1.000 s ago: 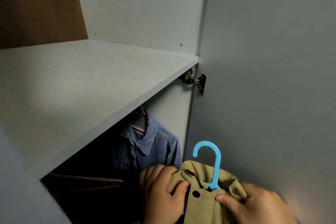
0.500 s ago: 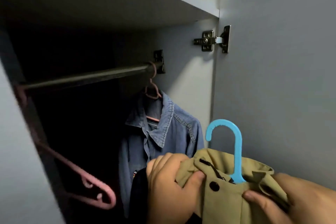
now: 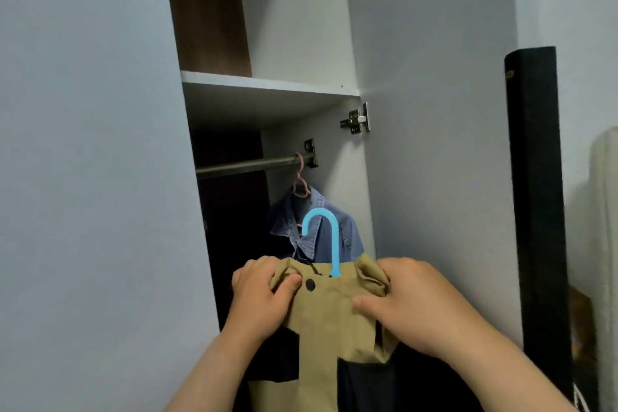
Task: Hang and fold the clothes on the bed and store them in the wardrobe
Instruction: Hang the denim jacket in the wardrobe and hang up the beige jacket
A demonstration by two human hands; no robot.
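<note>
I hold a khaki and dark navy jacket (image 3: 329,321) up in front of the open wardrobe. My left hand (image 3: 259,294) grips its left shoulder and collar. My right hand (image 3: 413,304) grips its right shoulder. A blue hanger hook (image 3: 326,237) sticks up from the jacket's collar, below the metal rail (image 3: 247,165). A denim shirt (image 3: 317,234) hangs on a pink hanger (image 3: 301,182) at the rail's right end, just behind the blue hook.
A white shelf (image 3: 271,87) runs above the rail. The wardrobe door (image 3: 434,110) stands open on the right, with a hinge (image 3: 356,119) at its inner edge. A closed white panel (image 3: 90,177) fills the left. A tall black object (image 3: 535,177) stands at the far right.
The view has pulled back from inside the wardrobe, and the shelf and both doors now show. Both hands still grip the jacket; the blue hook now sits in front of the denim shirt.
</note>
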